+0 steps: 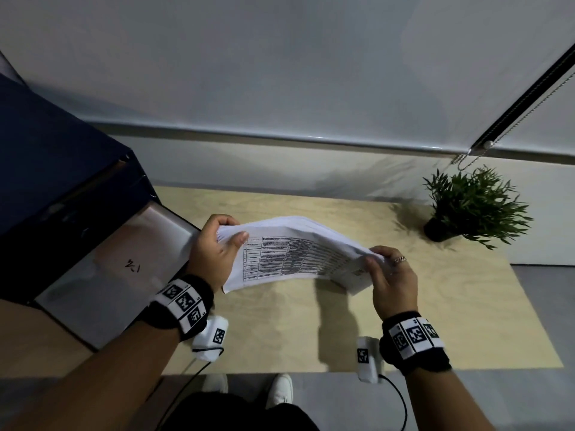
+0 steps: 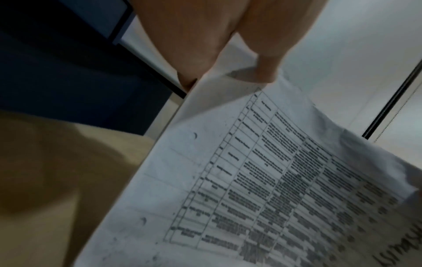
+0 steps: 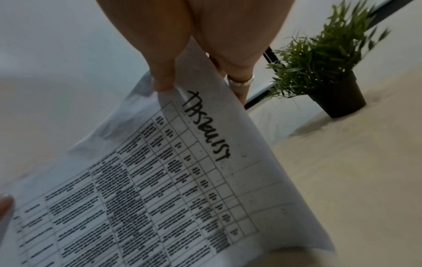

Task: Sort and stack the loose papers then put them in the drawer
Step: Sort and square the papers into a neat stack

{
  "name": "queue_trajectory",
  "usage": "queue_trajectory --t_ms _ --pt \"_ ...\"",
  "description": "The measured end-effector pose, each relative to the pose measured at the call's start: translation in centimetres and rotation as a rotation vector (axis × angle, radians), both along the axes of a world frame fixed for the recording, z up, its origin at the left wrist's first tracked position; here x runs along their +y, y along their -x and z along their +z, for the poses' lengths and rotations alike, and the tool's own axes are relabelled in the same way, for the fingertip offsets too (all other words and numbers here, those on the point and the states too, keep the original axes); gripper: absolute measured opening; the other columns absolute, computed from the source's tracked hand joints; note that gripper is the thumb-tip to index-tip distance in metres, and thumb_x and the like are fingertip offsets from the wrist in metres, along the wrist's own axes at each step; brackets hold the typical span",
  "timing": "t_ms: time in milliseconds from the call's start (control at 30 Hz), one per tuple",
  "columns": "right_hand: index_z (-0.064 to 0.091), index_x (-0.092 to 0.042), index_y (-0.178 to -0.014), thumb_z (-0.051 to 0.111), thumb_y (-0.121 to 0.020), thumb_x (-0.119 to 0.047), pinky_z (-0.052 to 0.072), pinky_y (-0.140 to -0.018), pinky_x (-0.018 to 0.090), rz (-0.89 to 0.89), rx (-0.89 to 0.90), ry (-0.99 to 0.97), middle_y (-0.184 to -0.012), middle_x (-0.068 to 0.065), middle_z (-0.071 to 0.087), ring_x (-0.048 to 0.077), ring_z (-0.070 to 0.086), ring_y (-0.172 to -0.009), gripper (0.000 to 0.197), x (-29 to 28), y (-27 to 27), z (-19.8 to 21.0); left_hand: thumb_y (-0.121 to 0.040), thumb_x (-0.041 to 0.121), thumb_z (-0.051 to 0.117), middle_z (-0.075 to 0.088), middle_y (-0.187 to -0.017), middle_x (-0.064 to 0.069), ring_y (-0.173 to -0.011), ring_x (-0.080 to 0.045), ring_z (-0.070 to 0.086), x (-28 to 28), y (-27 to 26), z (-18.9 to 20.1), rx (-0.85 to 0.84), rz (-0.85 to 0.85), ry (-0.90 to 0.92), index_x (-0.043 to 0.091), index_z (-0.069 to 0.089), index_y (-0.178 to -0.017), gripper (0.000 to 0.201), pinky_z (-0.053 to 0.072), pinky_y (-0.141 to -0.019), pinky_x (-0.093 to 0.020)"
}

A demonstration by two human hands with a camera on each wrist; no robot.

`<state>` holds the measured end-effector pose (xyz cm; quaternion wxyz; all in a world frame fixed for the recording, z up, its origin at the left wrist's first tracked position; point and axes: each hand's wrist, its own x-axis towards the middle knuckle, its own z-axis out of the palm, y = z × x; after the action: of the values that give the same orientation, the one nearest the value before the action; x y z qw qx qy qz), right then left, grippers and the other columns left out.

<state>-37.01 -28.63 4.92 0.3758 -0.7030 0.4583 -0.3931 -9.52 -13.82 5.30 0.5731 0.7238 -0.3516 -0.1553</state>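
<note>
The dark blue cabinet at the left is running off the frame edge, and its pulled-out drawer is showing only a dull metal face with a scrawled mark; the inside of the drawer is hard to make out. The wooden table is lying partly under shadow beneath the arms.

The stack of papers is hanging in the air above the table's middle, just right of the drawer, arching upward between the two hands. The printed table on the top sheet is too blurred to read in any view, and the number of sheets cannot be told.

The left hand is gripping the stack's left end, thumb pressed on top and the fingers curled underneath, mostly hidden by paper. The right hand is pinching the right end the same way, thumb over, fingers narrow against the underside.

The left wrist view is showing the left thumb lying on the sheet and a finger behind its edge. Only the right wrist view is showing the handwritten black heading beside the right thumb, and a ring on a finger behind the page.

The small potted plant is standing at the far right of the table, well apart from the papers.
</note>
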Motion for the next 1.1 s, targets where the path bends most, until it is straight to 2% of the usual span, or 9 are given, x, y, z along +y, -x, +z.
queue_trajectory --t_ms 167,333,433,533,667,767,900,1033,1100 --pt "0.060 -0.032 -0.090 0.067 -0.086 -0.002 0.043 -0.072 0.004 -0.018 -0.010 0.036 -0.082 -0.023 0.067 -0.007 0.061 -0.078 0.031 -0.2 0.2 0.3 -0.086 0.000 0.068 0.062 -0.088 0.008 -0.081 0.014 0.057 0.0 -0.1 0.2 -0.089 0.024 0.052 0.012 0.053 -0.093 0.021 0.041 -0.075 -0.002" --pt "0.037 -0.015 -0.134 0.065 -0.087 -0.001 0.044 -0.069 0.006 -0.066 0.028 -0.141 -0.095 -0.015 0.057 -0.008 0.059 -0.077 0.056 -0.2 0.2 -2.4 -0.085 -0.002 0.070 0.057 -0.102 0.001 -0.088 0.012 0.057 0.5 0.5 -2.6 0.044 0.108 0.013 0.009 0.046 -0.112 0.038 0.041 -0.083 -0.003" --pt "0.050 -0.006 -0.118 0.064 -0.088 -0.004 0.047 -0.066 0.007 -0.095 0.059 -0.178 -0.092 0.002 0.065 0.014 0.064 -0.084 0.033 -0.8 -0.1 -2.3 -0.088 0.010 0.070 0.067 -0.109 -0.003 -0.101 -0.015 0.065 0.2 0.2 -3.4 0.078 0.111 -0.070 0.013 0.056 -0.114 0.030 0.048 -0.091 -0.024" --pt "0.054 -0.007 -0.106 0.063 -0.090 -0.005 0.040 -0.059 0.003 -0.112 0.057 -0.166 -0.085 -0.003 0.064 -0.004 0.061 -0.074 0.018 -1.5 -0.4 -1.3 -0.086 0.015 0.071 0.071 -0.106 -0.002 -0.096 -0.020 0.066 -0.8 -1.1 -3.9 0.075 0.126 -0.124 0.014 0.062 -0.111 0.027 0.050 -0.087 -0.030" --pt "0.033 -0.010 -0.141 0.054 -0.096 -0.016 0.044 -0.075 0.030 -0.054 0.334 -0.442 -0.110 0.012 0.062 0.026 0.060 -0.093 0.050 -1.8 0.5 -6.0 -0.088 0.032 0.067 0.069 -0.114 -0.004 -0.101 -0.026 0.066 -1.1 -1.6 -7.9 0.043 -0.007 -0.485 0.022 0.054 -0.123 0.038 0.053 -0.090 -0.038" --pt "0.022 -0.005 -0.146 0.045 -0.093 -0.025 0.044 -0.079 0.031 0.034 0.553 -0.601 -0.125 0.020 0.056 0.019 0.052 -0.093 0.062 -1.7 1.7 -11.4 -0.096 0.041 0.052 0.059 -0.131 -0.012 -0.111 -0.034 0.062 -0.3 -0.6 -11.2 0.064 -0.111 -0.837 0.016 0.041 -0.138 0.050 0.050 -0.094 -0.041" --pt "0.006 -0.005 -0.153 0.040 -0.095 -0.006 0.041 -0.099 0.039 0.009 0.725 -0.568 -0.148 0.023 0.036 0.036 0.045 -0.130 0.068 -0.1 0.3 -10.3 -0.100 0.037 0.041 0.059 -0.124 -0.024 -0.103 -0.041 0.062 -0.4 0.3 -11.3 0.083 -0.005 -0.963 0.001 0.037 -0.130 0.047 0.051 -0.080 -0.042" --pt "0.015 -0.006 -0.153 0.036 -0.099 -0.005 0.037 -0.103 0.033 -0.029 0.733 -0.553 -0.151 0.019 0.037 0.036 0.043 -0.133 0.058 -0.3 0.4 -10.2 -0.098 0.044 0.041 0.062 -0.114 -0.015 -0.080 -0.033 0.062 -0.8 -0.5 -10.9 0.143 0.006 -0.952 0.006 0.045 -0.132 0.051 0.051 -0.046 -0.030" --pt "0.025 -0.005 -0.151 0.039 -0.099 -0.009 0.034 -0.107 0.032 -0.050 0.732 -0.552 -0.152 0.017 0.036 0.035 0.041 -0.135 0.054 -0.6 0.8 -10.5 -0.096 0.051 0.040 0.065 -0.103 -0.012 -0.076 -0.029 0.063 -0.5 -1.3 -11.3 0.152 0.009 -0.943 0.007 0.052 -0.126 0.055 0.052 -0.045 -0.031"
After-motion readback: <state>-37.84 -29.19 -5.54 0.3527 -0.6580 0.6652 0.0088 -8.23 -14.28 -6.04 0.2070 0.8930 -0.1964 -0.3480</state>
